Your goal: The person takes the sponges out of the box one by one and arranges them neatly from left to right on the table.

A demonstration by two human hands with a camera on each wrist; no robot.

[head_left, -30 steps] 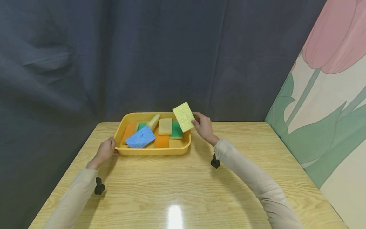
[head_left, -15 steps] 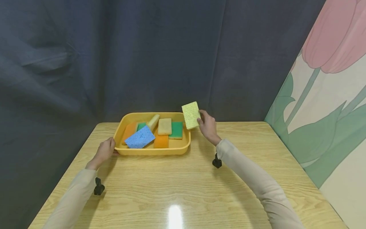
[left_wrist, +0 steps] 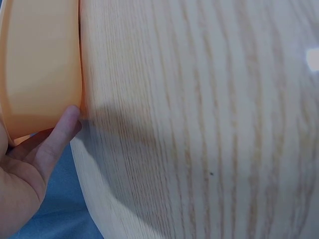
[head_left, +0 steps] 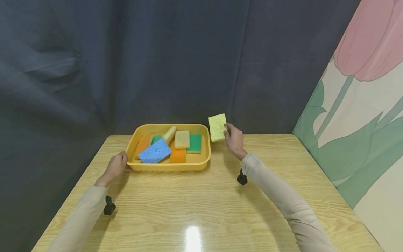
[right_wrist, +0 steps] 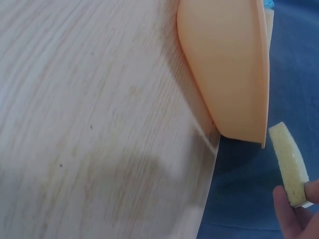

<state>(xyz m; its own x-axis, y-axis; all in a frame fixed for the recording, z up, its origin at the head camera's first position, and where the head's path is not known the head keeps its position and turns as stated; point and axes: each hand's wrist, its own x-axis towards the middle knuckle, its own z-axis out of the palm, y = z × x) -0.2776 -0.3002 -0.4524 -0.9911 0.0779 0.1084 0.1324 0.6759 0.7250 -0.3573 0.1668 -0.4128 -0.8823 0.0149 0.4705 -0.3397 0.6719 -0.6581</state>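
A yellow plastic tub (head_left: pixel 167 167) sits at the far edge of the table with several sponges in it. My left hand (head_left: pixel 115 165) grips its left front corner; in the left wrist view the thumb (left_wrist: pixel 62 132) lies against the tub's outer wall. Just right of the tub, my right hand (head_left: pixel 234 140) pinches a light yellow sponge (head_left: pixel 217 127) by its right edge and holds it above the table. The right wrist view shows this sponge (right_wrist: pixel 289 164) edge-on, apart from the tub rim. A blue sponge (head_left: pixel 154 151) lies across others inside.
Also in the tub are a beige sponge (head_left: pixel 182 139), a green-topped sponge (head_left: pixel 195 144) and orange ones (head_left: pixel 178 156). A dark curtain (head_left: pixel 176 63) hangs behind the wooden table (head_left: pixel 189 199). A wall with painted tulips (head_left: pixel 352 154) stands on the right.
My right hand has carried the yellow sponge rightward, from over the tub's right end to beside it, turning it more upright. The left hand and tub stay put.
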